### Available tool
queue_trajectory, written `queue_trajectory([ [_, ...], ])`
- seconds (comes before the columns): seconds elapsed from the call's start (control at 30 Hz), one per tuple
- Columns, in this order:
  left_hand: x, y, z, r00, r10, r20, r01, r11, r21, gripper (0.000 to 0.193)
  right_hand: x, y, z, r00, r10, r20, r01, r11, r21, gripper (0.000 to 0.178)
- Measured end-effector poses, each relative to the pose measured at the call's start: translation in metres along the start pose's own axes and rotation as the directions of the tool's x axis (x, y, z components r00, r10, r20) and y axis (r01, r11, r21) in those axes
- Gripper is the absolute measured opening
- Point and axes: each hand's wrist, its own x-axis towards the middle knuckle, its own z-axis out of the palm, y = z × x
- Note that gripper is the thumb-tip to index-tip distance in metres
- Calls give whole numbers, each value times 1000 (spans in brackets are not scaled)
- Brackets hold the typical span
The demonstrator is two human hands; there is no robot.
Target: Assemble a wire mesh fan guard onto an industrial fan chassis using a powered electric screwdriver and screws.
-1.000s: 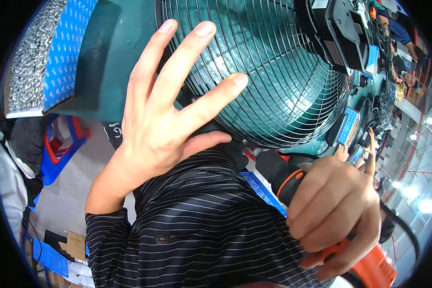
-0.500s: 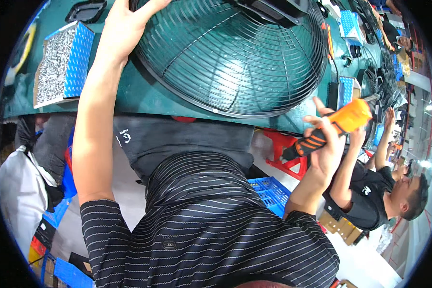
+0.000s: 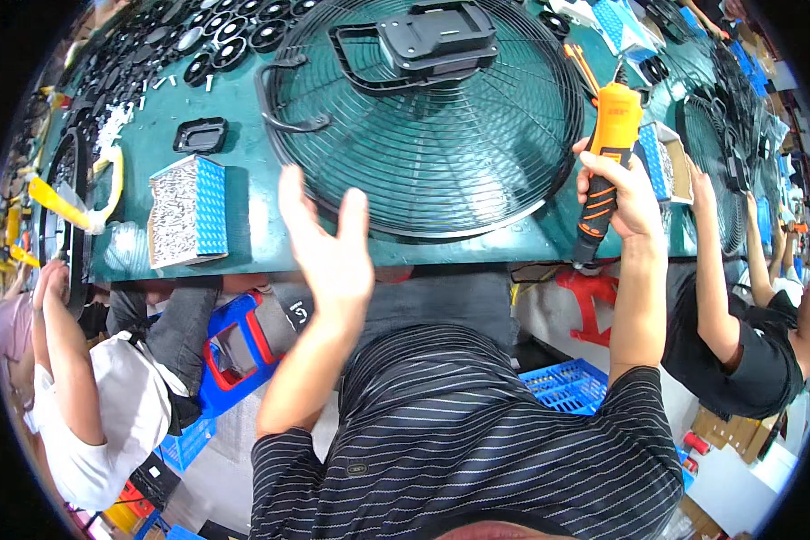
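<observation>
A round black wire fan grille [image 3: 441, 171] lies on the green table in front of me. On it sits a black housing [image 3: 436, 40] with a looped frame at its left. A curved black handle-like part [image 3: 274, 99] rests over the grille's left rim. My left hand [image 3: 328, 252] is open and holds nothing, fingers spread just in front of the grille's near left edge. In my right hand [image 3: 637, 200] is an orange and black electric screwdriver [image 3: 616, 135], gripped round its dark handle with the bit end pointing away from me, right of the grille.
Left of the grille stand a blue-sided box [image 3: 189, 211] of small silver fasteners and a black tray [image 3: 200, 135]. Black rings [image 3: 229, 54] lie at the far left. Another open box [image 3: 666, 162] is to the right. Co-workers' arms [image 3: 715, 261] reach in at both sides.
My left hand has left the grille's left rim and come back toward me, open. The screwdriver has swung from slanting right to nearly upright. The view has shifted, showing more table.
</observation>
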Motion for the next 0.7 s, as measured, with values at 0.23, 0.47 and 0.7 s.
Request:
queue_trajectory([
  [0.23, 65, 15, -17, 993, -106, -55, 97, 984, -147, 74, -12, 16, -15, 993, -60, -106, 70, 993, 97, 31],
  [0.47, 134, -2, -15, 958, -154, 244, 240, 893, -381, 53, -48, 27, 28, 994, -81, -79, 89, 991, 99, 36],
  [0.7, 40, 18, -16, 980, -127, 155, 176, 918, -355, 71, 11, 10, -13, 990, -129, -53, 137, 971, 194, 30],
])
